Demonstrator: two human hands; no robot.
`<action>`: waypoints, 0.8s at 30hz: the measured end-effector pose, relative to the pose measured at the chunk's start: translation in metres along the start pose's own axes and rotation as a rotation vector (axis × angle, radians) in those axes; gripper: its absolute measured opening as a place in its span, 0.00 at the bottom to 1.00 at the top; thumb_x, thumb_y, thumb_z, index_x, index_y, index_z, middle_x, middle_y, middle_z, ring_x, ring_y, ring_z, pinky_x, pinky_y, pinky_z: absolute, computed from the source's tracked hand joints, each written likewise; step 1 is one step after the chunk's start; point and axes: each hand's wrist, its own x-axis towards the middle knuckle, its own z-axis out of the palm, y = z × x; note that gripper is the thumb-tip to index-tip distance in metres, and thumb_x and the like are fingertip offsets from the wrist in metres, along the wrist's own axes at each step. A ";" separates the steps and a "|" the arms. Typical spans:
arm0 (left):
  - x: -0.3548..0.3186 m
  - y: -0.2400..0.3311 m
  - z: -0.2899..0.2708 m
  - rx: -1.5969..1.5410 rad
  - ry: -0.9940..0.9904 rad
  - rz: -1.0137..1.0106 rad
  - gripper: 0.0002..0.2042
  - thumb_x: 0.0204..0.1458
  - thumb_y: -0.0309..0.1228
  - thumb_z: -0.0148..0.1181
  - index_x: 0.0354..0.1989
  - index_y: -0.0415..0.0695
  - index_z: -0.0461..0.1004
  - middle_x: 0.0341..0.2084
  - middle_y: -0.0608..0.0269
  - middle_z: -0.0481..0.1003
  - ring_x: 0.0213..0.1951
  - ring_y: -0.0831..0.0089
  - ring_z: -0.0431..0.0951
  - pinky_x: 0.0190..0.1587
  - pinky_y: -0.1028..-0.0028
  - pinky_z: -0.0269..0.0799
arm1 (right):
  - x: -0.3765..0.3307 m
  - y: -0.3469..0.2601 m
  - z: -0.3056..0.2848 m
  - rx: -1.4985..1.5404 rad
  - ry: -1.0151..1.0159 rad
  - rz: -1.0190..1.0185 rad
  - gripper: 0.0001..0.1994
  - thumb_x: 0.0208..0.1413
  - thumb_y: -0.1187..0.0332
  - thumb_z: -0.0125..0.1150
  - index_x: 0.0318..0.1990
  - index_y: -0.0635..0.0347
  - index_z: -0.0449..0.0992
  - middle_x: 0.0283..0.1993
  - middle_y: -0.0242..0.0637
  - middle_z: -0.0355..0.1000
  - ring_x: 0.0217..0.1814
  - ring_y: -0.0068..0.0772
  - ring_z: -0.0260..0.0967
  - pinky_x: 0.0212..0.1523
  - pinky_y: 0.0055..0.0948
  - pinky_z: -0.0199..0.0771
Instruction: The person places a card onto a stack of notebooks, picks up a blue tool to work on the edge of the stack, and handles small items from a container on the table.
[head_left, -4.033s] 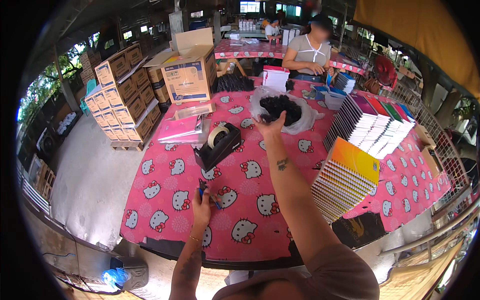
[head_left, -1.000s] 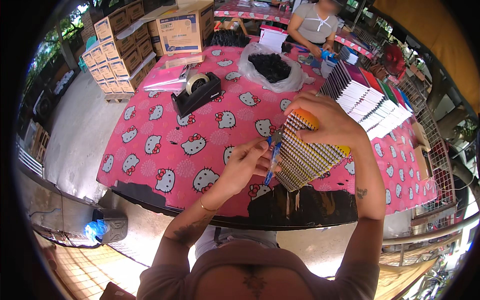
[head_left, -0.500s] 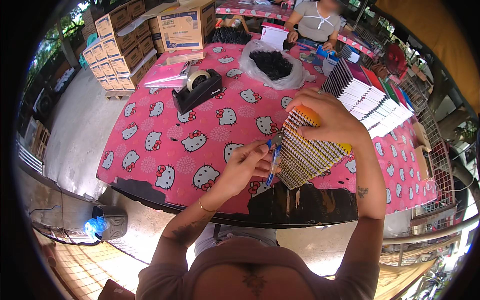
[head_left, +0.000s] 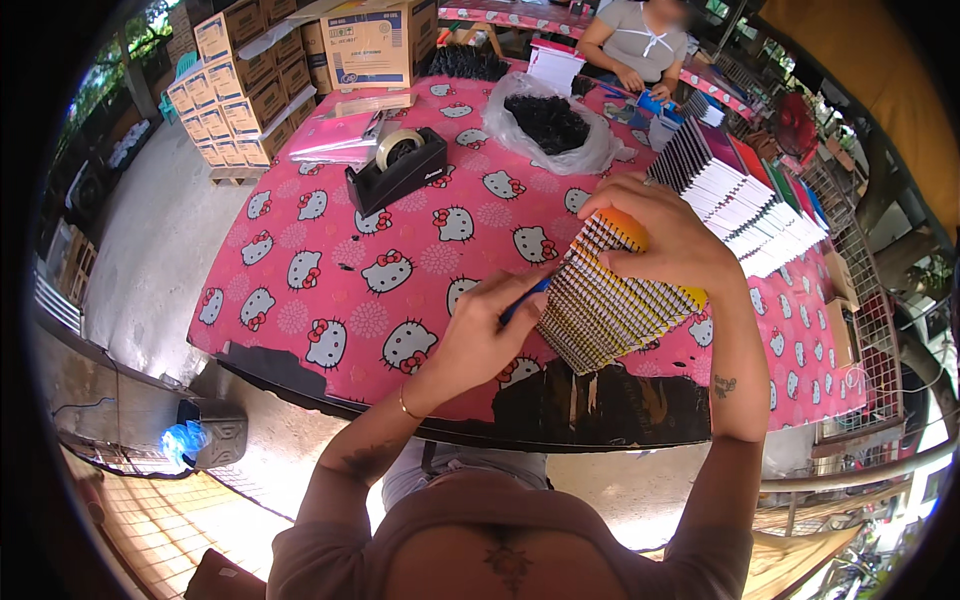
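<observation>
My right hand point(head_left: 672, 232) grips the upper end of a stack of spiral-bound notebooks point(head_left: 612, 302) with yellow-orange covers. Their rows of coils face up and toward my left, and the stack stands tilted on the table. In my left hand point(head_left: 485, 325) is a pair of pliers with blue handles point(head_left: 538, 288), the fingers wrapped round them. The metal tip lies against or close beside the left edge of the coils; its exact contact is hard to see.
A black tape dispenser point(head_left: 400, 175) stands left on the pink table cover point(head_left: 390, 310). Behind are a plastic bag of black coils point(head_left: 545, 125), plastic-wrapped packs point(head_left: 340, 135) and cartons point(head_left: 370, 50). More notebooks point(head_left: 740, 205) stand at right. Another person point(head_left: 640, 50) sits across the table.
My left hand has turned over, back upward, bringing the pliers' tip to the coil edge. The right hand keeps its hold on the notebooks.
</observation>
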 end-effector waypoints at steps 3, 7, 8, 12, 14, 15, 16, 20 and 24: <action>-0.006 0.010 0.005 -0.303 0.017 -0.168 0.17 0.63 0.36 0.48 0.52 0.35 0.70 0.35 0.56 0.77 0.33 0.64 0.80 0.39 0.70 0.77 | -0.001 0.001 0.002 -0.007 0.006 -0.004 0.21 0.40 0.63 0.64 0.45 0.54 0.72 0.47 0.36 0.69 0.55 0.41 0.65 0.57 0.39 0.61; -0.004 0.009 0.009 -0.479 0.027 -0.275 0.16 0.63 0.37 0.46 0.46 0.35 0.73 0.35 0.55 0.77 0.32 0.65 0.80 0.39 0.69 0.78 | -0.001 0.003 0.001 -0.001 0.001 -0.009 0.22 0.40 0.63 0.64 0.46 0.54 0.72 0.48 0.37 0.69 0.55 0.42 0.64 0.57 0.39 0.61; -0.005 0.006 0.008 -0.365 0.027 -0.231 0.16 0.63 0.37 0.46 0.46 0.35 0.72 0.35 0.55 0.77 0.32 0.65 0.80 0.39 0.68 0.78 | 0.000 0.003 0.001 -0.003 -0.005 -0.009 0.22 0.40 0.63 0.64 0.46 0.54 0.72 0.48 0.37 0.69 0.56 0.42 0.64 0.57 0.39 0.60; -0.011 0.017 0.015 0.666 0.253 0.295 0.18 0.64 0.38 0.45 0.46 0.33 0.72 0.35 0.56 0.77 0.32 0.65 0.80 0.39 0.68 0.79 | 0.000 0.002 0.000 -0.009 -0.009 -0.002 0.22 0.39 0.63 0.65 0.47 0.53 0.72 0.48 0.37 0.68 0.56 0.43 0.64 0.57 0.39 0.60; -0.010 0.013 0.017 0.694 0.258 0.341 0.18 0.63 0.38 0.46 0.46 0.32 0.71 0.34 0.56 0.77 0.32 0.66 0.80 0.39 0.69 0.78 | -0.001 0.005 0.000 -0.010 -0.010 0.000 0.22 0.39 0.63 0.64 0.47 0.53 0.72 0.48 0.37 0.68 0.55 0.43 0.64 0.57 0.39 0.60; -0.007 0.007 0.014 0.329 0.159 0.164 0.18 0.63 0.38 0.46 0.47 0.32 0.71 0.34 0.56 0.77 0.32 0.66 0.80 0.40 0.70 0.78 | -0.001 0.005 0.000 -0.009 -0.010 -0.006 0.22 0.40 0.63 0.64 0.47 0.53 0.72 0.48 0.37 0.68 0.55 0.43 0.64 0.57 0.39 0.60; -0.006 0.001 0.012 -0.037 0.059 -0.011 0.18 0.63 0.37 0.47 0.48 0.31 0.71 0.33 0.56 0.77 0.32 0.66 0.80 0.40 0.71 0.78 | 0.000 0.003 0.000 -0.010 -0.014 -0.004 0.22 0.40 0.63 0.64 0.46 0.53 0.72 0.48 0.37 0.68 0.55 0.42 0.64 0.57 0.39 0.60; -0.004 0.011 0.010 -0.446 0.071 -0.331 0.19 0.62 0.35 0.50 0.52 0.30 0.69 0.32 0.57 0.77 0.33 0.68 0.79 0.43 0.73 0.76 | -0.001 0.004 0.001 -0.006 -0.012 0.002 0.22 0.40 0.62 0.64 0.46 0.53 0.72 0.48 0.37 0.68 0.55 0.42 0.64 0.56 0.39 0.60; -0.009 0.019 0.006 0.619 0.228 0.230 0.19 0.62 0.36 0.48 0.50 0.31 0.70 0.32 0.55 0.77 0.31 0.67 0.80 0.41 0.71 0.78 | -0.001 0.002 0.001 -0.014 -0.005 -0.020 0.22 0.40 0.62 0.64 0.46 0.53 0.72 0.47 0.37 0.69 0.55 0.42 0.64 0.56 0.39 0.60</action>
